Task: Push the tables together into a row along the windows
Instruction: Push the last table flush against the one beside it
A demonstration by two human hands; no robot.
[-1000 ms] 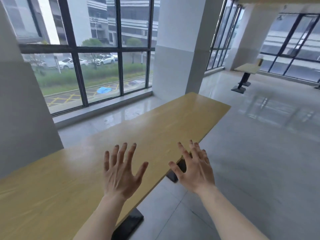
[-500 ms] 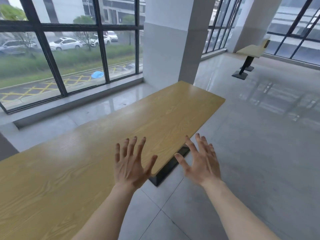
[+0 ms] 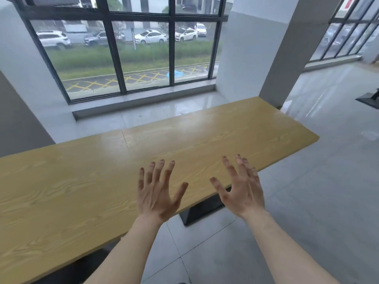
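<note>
Two yellow wood-grain tables stand end to end in front of me, with a thin seam between them. The right table (image 3: 235, 132) reaches toward a pillar; the left table (image 3: 51, 191) runs off the left edge. Both lie roughly parallel to the big dark-framed window (image 3: 143, 48), with a strip of floor between. My left hand (image 3: 156, 191) hovers open over the near edge of the right table, fingers spread. My right hand (image 3: 241, 186) is open too, held over that same edge and the floor beside it. Neither hand holds anything. A black table foot (image 3: 202, 212) shows below the edge.
A wide white pillar (image 3: 262, 48) stands just beyond the right table's far end. A grey wall (image 3: 18, 119) closes in at the left. Shiny tiled floor (image 3: 328, 201) spreads to the right, where another black table base (image 3: 369, 98) pokes in at the edge.
The view has swung left toward the window, so the tables now lie across the frame. Both hands stay open and spread, now over the near table edge.
</note>
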